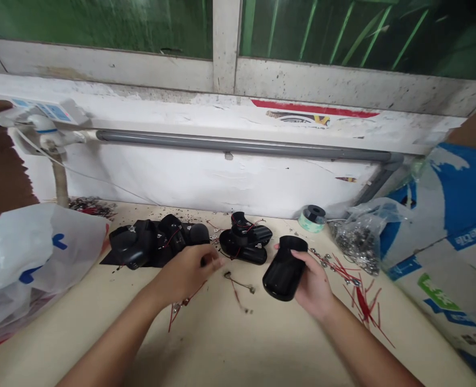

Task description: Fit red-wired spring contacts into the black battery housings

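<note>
My right hand (pixel 316 285) is wrapped round a glossy black plastic housing (pixel 284 271), rounded at the bottom and held tilted above the table. My left hand (pixel 191 271) hovers to its left with fingers curled together. Whatever lies between those fingertips, if anything, is too small to make out. Under the left hand lie red wires with small metal contacts (pixel 177 307). Between my hands a loose wire with end pieces (pixel 238 287) rests on the table. Behind it sits a stack of black plastic parts (pixel 246 242), and more black housings (pixel 135 244) are at the left.
A bundle of red wires (pixel 364 306) and a clear bag of metal parts (pixel 356 242) lie at the right, near a large blue-and-white sack (pixel 443 215). A tape roll (pixel 312 217) stands by the wall. White plastic bags (pixel 40 258) cover the left side.
</note>
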{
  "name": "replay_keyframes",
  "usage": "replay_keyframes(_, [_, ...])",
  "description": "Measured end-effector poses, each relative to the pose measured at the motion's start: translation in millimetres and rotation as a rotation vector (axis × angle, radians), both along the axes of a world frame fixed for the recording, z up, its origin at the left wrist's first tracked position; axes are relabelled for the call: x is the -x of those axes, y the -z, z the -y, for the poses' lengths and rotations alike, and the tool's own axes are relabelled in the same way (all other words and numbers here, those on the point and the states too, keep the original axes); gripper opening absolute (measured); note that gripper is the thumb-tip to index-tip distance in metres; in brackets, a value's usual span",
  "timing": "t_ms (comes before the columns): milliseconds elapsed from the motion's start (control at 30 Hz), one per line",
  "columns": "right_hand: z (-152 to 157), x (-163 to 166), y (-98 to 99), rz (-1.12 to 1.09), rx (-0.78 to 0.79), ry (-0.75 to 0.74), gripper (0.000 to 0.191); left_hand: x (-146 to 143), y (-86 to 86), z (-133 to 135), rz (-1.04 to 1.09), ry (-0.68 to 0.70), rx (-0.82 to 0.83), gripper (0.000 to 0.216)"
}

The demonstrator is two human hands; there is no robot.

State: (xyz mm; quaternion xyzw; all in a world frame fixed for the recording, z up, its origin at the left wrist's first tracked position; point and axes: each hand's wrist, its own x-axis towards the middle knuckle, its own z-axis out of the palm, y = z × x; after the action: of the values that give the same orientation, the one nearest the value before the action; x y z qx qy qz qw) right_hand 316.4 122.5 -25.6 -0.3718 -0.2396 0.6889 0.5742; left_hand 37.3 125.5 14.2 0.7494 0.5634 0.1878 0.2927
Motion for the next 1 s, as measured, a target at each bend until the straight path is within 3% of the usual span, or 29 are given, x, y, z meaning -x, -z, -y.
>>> replay_keyframes(100, [0, 0, -0.8, 0.006, -0.008, -0.006, 0.029, 15, -3.4, -14, -0.206, -0.172, -0.253, 0.044])
replay_keyframes(167, [0, 0, -0.8, -0.001, -0.005, -0.017, 0.030, 23, -1.1, -21, -0.334, -0.154, -0.449, 0.039])
replay_keyframes(200, [1, 0, -0.9, -0.011, -0.003, -0.018, 0.030, 26, 1.9, -23, -0.382, -0.115, -0.463, 0.051])
replay_keyframes(267, [1, -1, -1.4, -0.042, -0.004, -0.008, 0.029, 28, 10.1, -25, -0.442, -0.070, -0.411, 0.072])
replay_keyframes(433, [0, -3, -1.4, -0.073, 0.021, 0.031, 0.027, 28, 23.6, -27, -0.506, 0.004, -0.350, 0.087])
replay_keyframes(700, [0, -2, 1.5, -0.049, 0.010, -0.006, 0.030, 28, 12.8, -30, -0.485, 0.023, -0.437, 0.070])
replay_keyframes(867, [2, -1, 0.4, -0.062, -0.004, -0.027, 0.032, 33, 6.0, -32, -0.268, -0.156, -0.453, 0.063])
replay_keyframes(1000, [3, 1, -1.4, -0.065, -0.004, -0.006, 0.031, 41, 5.2, -40, -0.122, -0.402, -0.401, 0.053])
